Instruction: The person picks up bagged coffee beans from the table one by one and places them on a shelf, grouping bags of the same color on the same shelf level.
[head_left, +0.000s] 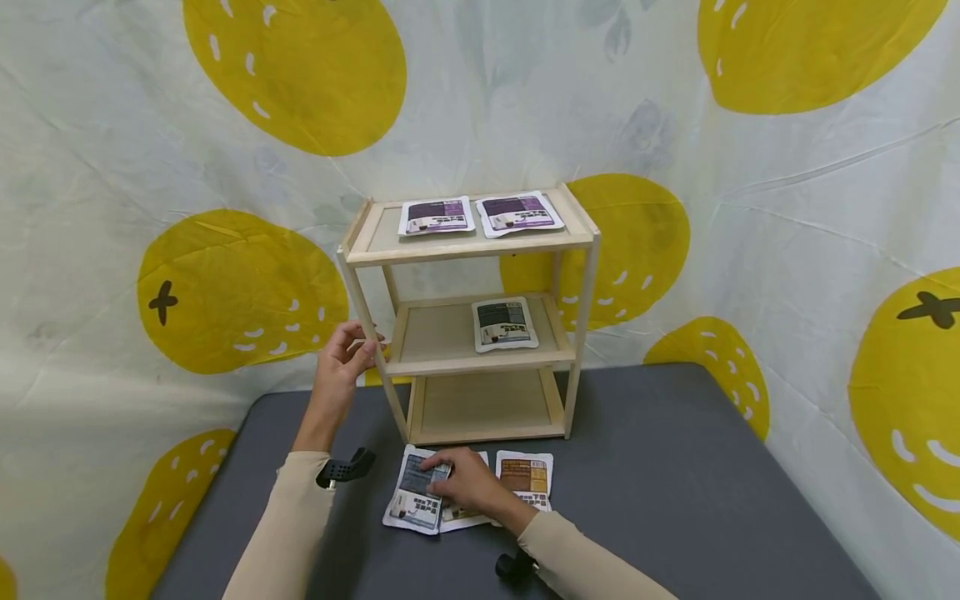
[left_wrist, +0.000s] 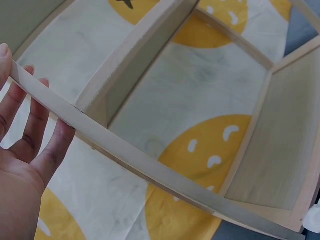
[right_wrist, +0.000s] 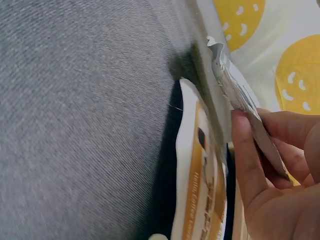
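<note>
At the left front post of a three-tier wooden shelf (head_left: 480, 367), my left hand (head_left: 339, 371) grips the upright near the middle tier. The left wrist view shows the thumb on one side of the post (left_wrist: 125, 145) and the fingers on the other. My right hand (head_left: 474, 485) pinches a blue-labelled pouch (head_left: 414, 498) by its right edge, in front of the shelf. In the right wrist view the pinched pouch (right_wrist: 227, 77) is tilted up on edge. Partly hidden under the right hand lies another pouch (head_left: 459, 522); an orange-brown pouch (head_left: 534, 472) lies right of it.
Two purple-labelled pouches, one on the left (head_left: 437, 217) and one on the right (head_left: 520, 213), lie on the top tier. A dark green-labelled pouch (head_left: 505, 325) lies on the middle tier. A grey table (head_left: 675, 500) carries everything, against a lemon-patterned cloth (head_left: 465, 100).
</note>
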